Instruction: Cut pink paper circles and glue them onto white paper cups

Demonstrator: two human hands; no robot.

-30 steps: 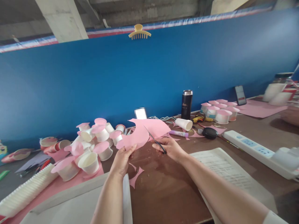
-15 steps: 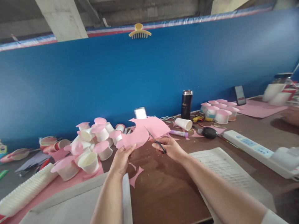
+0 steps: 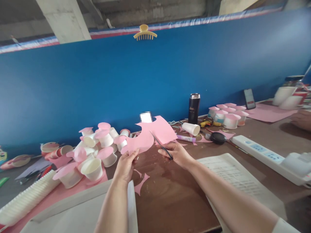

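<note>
My left hand [image 3: 127, 163] pinches the lower left edge of a sheet of pink paper [image 3: 143, 139], lifted above the brown table. The sheet has curved cut-outs along its edges. In my right hand [image 3: 178, 153] is a pair of scissors [image 3: 163, 147] with dark handles, its blades at a slit in the paper. Just beneath, pink scraps [image 3: 141, 184] lie on the table. Left of the paper stands a cluster of white paper cups [image 3: 91, 170], many topped with pink paper discs [image 3: 104, 134].
A stack of white cups [image 3: 29, 197] lies at left. Rightward are a black bottle [image 3: 194, 108], a lying cup [image 3: 191, 128], a glue stick [image 3: 186, 138], a black round case [image 3: 218, 138], a power strip [image 3: 259, 158] and a written sheet [image 3: 233, 178]. Another person's hand [image 3: 302, 119] rests at far right.
The pink paper has turned and tilted slightly, its upper right part rising and a curved notch now showing at the top. Both hands stay nearly in place.
</note>
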